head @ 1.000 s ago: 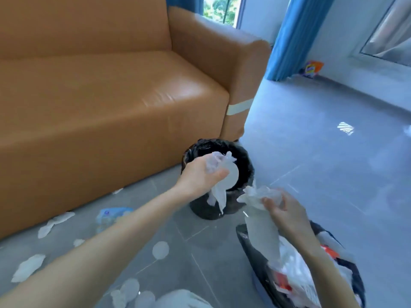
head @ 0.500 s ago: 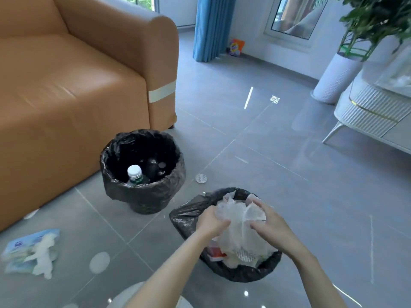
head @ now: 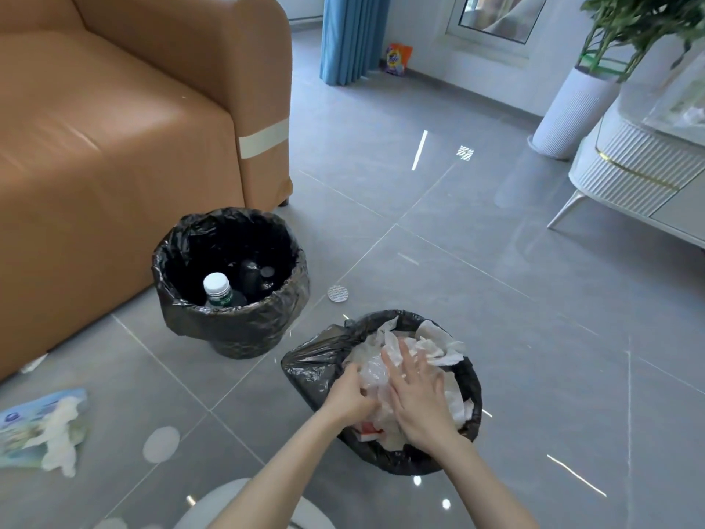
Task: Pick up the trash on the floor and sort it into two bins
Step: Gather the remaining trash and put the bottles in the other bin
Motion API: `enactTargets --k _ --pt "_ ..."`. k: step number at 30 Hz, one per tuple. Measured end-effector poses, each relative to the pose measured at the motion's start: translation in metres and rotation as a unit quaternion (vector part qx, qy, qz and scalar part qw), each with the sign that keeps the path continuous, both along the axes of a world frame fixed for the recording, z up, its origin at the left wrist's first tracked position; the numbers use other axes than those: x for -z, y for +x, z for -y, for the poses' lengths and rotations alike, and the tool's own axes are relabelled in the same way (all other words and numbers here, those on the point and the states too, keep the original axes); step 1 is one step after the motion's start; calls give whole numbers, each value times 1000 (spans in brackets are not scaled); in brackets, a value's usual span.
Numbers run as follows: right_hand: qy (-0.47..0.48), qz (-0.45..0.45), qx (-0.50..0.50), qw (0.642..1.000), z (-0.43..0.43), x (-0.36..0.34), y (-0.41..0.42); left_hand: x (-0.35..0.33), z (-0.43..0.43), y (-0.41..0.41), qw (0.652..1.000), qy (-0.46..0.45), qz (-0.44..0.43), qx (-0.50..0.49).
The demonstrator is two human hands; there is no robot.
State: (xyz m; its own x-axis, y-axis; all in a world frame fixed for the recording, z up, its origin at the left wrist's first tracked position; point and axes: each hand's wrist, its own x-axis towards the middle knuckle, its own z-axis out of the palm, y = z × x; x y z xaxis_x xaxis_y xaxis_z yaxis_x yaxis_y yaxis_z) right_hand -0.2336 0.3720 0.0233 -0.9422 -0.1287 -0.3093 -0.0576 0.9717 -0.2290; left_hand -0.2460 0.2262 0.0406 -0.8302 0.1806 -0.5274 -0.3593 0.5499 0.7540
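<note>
Two bins lined with black bags stand on the grey floor. The far bin (head: 232,322) holds a bottle with a white cap (head: 217,288) and dark items. The near bin (head: 305,368) is full of crumpled white tissue and plastic (head: 431,345). My right hand (head: 416,399) lies flat with straight fingers, pressing down on that white trash. My left hand (head: 349,395) sits beside it with fingers curled into the clear plastic at the bin's left edge. On the floor at the left lie a tissue packet (head: 26,421) with a white wad (head: 61,440) and a round white pad (head: 161,444).
An orange sofa (head: 114,147) stands just behind the far bin. A small round lid (head: 338,293) lies between the bins. A white cabinet (head: 641,177) and a white planter (head: 568,108) stand at the right. A blue curtain (head: 351,36) and a bright packet (head: 398,59) are at the back.
Both hands carried the white tissues from near the far bin to the near bin and lowered them in. My right hand now lies flat on the pile.
</note>
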Motion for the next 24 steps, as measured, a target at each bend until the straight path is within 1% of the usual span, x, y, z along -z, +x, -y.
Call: enactTargets --k 1,4,11,15,18,22,24 --pt "16 3 3 1000 1 3 -1 1 5 -2 1000 -8 -4 10" --pt "20 43 25 999 5 15 -5 -8 22 -10 999 -31 -11 27" --pt "58 109 2 992 13 42 -20 -23 59 -18 998 -46 -49 16" --pt "92 133 -4 987 19 37 -25 -28 77 -16 997 -52 -52 7" --pt "115 106 0 988 26 17 -24 -38 91 -13 997 -56 -50 10" --pt "84 33 43 995 40 -27 -22 -58 112 -12 994 -88 -63 21" --pt "70 -1 48 996 53 -51 -23 -70 128 -9 992 -105 -64 14"
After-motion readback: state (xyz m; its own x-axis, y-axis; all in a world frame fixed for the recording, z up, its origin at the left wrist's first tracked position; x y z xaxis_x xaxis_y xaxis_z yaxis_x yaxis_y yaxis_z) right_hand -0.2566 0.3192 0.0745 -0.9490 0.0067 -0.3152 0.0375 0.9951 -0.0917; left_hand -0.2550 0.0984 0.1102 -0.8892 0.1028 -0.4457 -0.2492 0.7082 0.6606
